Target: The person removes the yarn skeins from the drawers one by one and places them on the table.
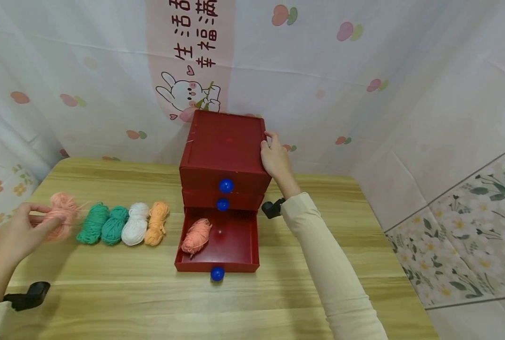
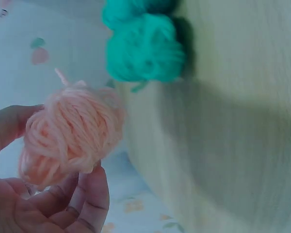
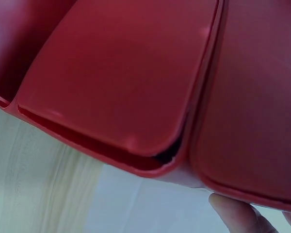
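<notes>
On the left, my left hand (image 1: 21,233) pinches a light pink yarn skein (image 2: 72,136) between thumb and fingers, above the table. To its right stand a green skein (image 1: 93,223), a teal skein (image 1: 114,225), a white skein (image 1: 135,224) and an orange skein (image 1: 156,223) in a row. My right hand (image 1: 276,158) rests against the upper right side of a red drawer cabinet (image 1: 229,141); its fingertips touch that side in the right wrist view. The bottom drawer (image 1: 231,241) is pulled out, and a coral skein (image 1: 197,236) lies in its left part.
Blue round knobs (image 1: 226,185) stick out from the drawer fronts; the two upper drawers are in. Beneath everything is a wood-grain table (image 1: 129,293). A white printed cloth (image 1: 108,71) hangs behind and beside it.
</notes>
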`<state>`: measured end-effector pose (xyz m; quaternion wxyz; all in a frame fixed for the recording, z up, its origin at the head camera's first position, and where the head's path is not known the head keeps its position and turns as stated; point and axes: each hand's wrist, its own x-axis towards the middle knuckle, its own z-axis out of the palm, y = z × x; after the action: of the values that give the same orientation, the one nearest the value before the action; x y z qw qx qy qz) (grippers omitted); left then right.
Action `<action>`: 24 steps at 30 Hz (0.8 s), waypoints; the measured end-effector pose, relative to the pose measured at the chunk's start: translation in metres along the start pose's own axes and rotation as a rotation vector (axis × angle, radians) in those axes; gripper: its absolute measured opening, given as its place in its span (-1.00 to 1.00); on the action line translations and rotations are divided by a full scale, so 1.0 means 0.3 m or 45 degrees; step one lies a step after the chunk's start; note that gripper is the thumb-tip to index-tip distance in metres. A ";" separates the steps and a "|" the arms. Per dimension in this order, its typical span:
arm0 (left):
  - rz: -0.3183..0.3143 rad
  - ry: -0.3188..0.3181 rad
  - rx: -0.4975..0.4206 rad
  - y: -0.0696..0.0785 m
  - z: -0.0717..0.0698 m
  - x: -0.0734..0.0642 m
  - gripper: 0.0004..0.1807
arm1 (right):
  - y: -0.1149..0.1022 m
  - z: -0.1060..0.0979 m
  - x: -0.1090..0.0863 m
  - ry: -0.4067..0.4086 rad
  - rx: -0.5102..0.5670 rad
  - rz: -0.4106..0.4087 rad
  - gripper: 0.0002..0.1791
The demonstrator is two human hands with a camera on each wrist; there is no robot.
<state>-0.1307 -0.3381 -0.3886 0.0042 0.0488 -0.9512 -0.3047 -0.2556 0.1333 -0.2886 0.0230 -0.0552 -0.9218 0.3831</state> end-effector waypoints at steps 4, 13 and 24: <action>-0.044 -0.022 0.035 -0.038 0.009 0.028 -0.36 | -0.002 0.003 0.000 0.009 0.000 -0.005 -0.50; -0.054 -0.091 0.099 -0.072 0.058 0.068 -0.43 | -0.004 0.004 0.001 0.020 -0.004 -0.013 -0.51; 0.052 0.015 0.117 -0.035 0.102 0.077 -0.55 | -0.004 -0.001 0.002 0.012 -0.019 -0.016 -0.50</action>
<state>-0.1538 -0.3311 -0.4201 0.0138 0.0314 -0.9649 -0.2604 -0.2561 0.1328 -0.2875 0.0293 -0.0514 -0.9248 0.3758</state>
